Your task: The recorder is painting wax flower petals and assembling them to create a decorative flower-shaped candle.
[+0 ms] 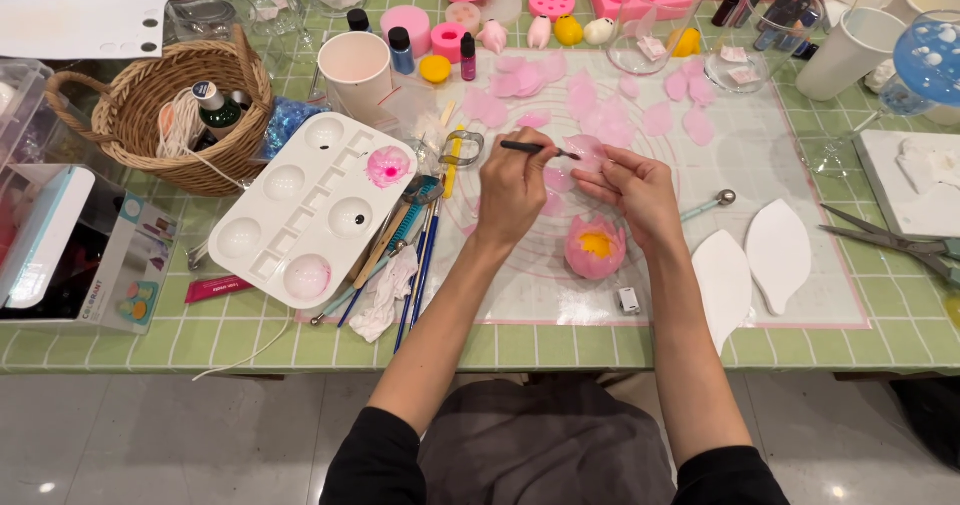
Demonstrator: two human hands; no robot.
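The left hand (513, 190), clamped on a thin brush (537, 148), does best stroking lightly while the right hand (632, 187) pinches the pink petal (586, 151) flat and steady.

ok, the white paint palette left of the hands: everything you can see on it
The white paint palette is a rectangular tray, plastic by the look, lying flat and turned at an angle on the green checked tablecloth. It has round wells along both long sides and narrow slots down the middle. One well near the top right holds vivid pink paint; a lower well shows a pale pink wash. The rest look clean. Brushes lie along its right edge. Neither hand touches it.
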